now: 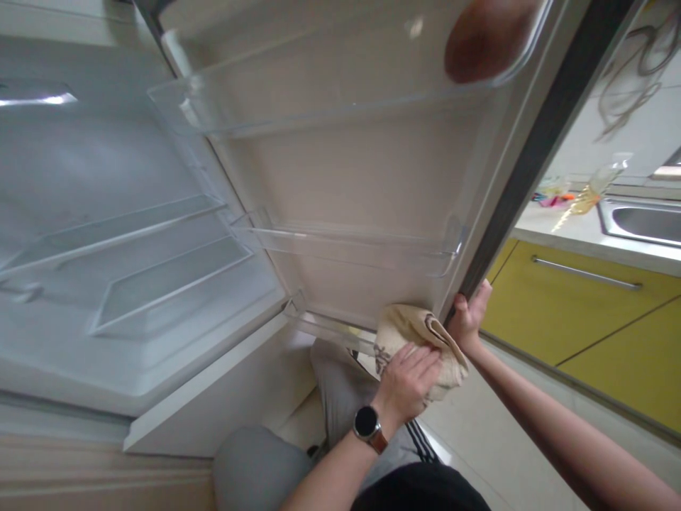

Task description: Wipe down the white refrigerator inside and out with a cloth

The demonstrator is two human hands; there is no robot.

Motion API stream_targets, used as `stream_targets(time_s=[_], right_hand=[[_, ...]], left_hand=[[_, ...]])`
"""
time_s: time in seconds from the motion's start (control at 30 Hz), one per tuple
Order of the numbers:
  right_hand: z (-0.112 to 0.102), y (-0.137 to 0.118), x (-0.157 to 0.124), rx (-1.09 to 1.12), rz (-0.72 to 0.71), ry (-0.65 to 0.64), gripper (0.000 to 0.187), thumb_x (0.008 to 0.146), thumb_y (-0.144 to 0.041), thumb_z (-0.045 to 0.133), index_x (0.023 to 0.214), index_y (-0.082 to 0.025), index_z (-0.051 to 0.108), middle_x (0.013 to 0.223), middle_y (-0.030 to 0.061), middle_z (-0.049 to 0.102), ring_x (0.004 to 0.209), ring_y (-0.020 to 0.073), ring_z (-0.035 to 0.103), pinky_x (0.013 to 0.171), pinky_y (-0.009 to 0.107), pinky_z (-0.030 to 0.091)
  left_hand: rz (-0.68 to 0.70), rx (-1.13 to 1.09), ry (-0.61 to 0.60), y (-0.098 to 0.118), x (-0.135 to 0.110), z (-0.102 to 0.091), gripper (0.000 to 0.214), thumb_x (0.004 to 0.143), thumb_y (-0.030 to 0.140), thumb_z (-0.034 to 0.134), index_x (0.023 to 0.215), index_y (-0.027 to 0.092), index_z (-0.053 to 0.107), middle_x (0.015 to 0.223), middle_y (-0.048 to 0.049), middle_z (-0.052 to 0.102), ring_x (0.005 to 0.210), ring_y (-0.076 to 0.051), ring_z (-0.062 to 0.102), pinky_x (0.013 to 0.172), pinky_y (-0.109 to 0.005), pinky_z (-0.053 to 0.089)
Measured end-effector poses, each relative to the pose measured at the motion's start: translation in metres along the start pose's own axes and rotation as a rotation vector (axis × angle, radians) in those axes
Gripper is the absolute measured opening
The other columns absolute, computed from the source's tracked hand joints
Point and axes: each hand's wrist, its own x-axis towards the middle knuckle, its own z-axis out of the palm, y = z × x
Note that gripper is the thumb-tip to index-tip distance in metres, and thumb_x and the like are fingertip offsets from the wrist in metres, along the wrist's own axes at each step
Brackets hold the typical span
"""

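My left hand (407,383), with a watch on its wrist, presses a cream cloth (409,330) with dark markings to the lower corner of the open refrigerator door (351,177). Its fingers lie together over the cloth, at the end of the lowest clear door shelf (330,330). My right hand (471,319) grips the door's dark outer edge just to the right, thumb on the inner side. The fingertips behind the edge are partly hidden.
Above are a middle clear shelf (340,241) and a top one with a reddish-brown rounded item (486,42). At left is the refrigerator interior with glass shelves (175,273). Yellow cabinets (585,305), a bottle (599,184) and a sink (646,220) stand at right.
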Motion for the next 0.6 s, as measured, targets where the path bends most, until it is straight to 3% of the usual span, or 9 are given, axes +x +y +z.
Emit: stream_targets(time_s=[0.2,0.27,0.33,0.43,0.5,0.6], right_hand=[[0.001,0.007,0.006,0.015,0.004,-0.029,0.079,0.085,-0.078,0.047,0.138,-0.02,0.047,0.123,0.0138,0.057,0.107,0.0309,0.056,0.097,0.048,0.046],[0.0,0.006,0.006,0.025,0.011,-0.033,0.079,0.085,-0.077,0.048,0.138,-0.019,0.046,0.122,0.0132,0.057,0.106,0.0292,0.055,0.097,0.046,0.046],[0.0,0.004,0.005,0.023,0.005,-0.028,0.076,0.086,-0.075,0.047,0.137,-0.019,0.047,0.119,0.0109,0.057,0.104,0.0276,0.055,0.096,0.045,0.046],[0.0,-0.001,0.004,0.022,-0.017,-0.012,0.071,0.088,-0.072,0.047,0.135,-0.019,0.05,0.116,0.0087,0.057,0.104,0.0267,0.054,0.097,0.046,0.046],[0.0,-0.002,0.004,0.022,-0.021,-0.007,0.071,0.088,-0.072,0.048,0.135,-0.018,0.05,0.117,0.0091,0.056,0.105,0.027,0.054,0.098,0.046,0.045],[0.0,-0.002,0.005,0.008,-0.018,-0.014,0.075,0.087,-0.075,0.046,0.136,-0.018,0.05,0.118,0.0104,0.055,0.106,0.0281,0.055,0.098,0.047,0.046]], left_hand=[[0.023,0.007,-0.025,0.007,0.009,0.006,0.045,0.093,0.011,0.045,0.13,0.015,0.07,0.139,-0.0169,0.068,0.147,-0.03,0.049,0.13,-0.053,0.026],[0.042,0.145,-0.027,0.006,0.01,0.015,0.041,0.094,0.01,0.044,0.125,0.01,0.071,0.131,-0.0212,0.071,0.145,-0.031,0.052,0.128,-0.052,0.031],[0.112,0.422,-0.076,0.003,0.009,0.026,0.037,0.097,0.011,0.042,0.119,0.005,0.071,0.124,-0.0238,0.072,0.139,-0.031,0.057,0.126,-0.049,0.035],[0.249,0.832,-0.185,-0.008,0.004,0.039,0.03,0.1,0.016,0.046,0.111,0.003,0.071,0.115,-0.0214,0.074,0.126,-0.027,0.065,0.125,-0.042,0.035],[0.3,0.934,-0.22,-0.018,-0.004,0.045,0.025,0.1,0.018,0.051,0.107,0.005,0.07,0.109,-0.0176,0.075,0.117,-0.025,0.068,0.123,-0.038,0.037],[0.266,0.88,-0.242,-0.032,-0.02,0.051,0.016,0.097,0.015,0.054,0.096,0.012,0.069,0.095,-0.0116,0.074,0.098,-0.021,0.071,0.103,-0.031,0.053]])
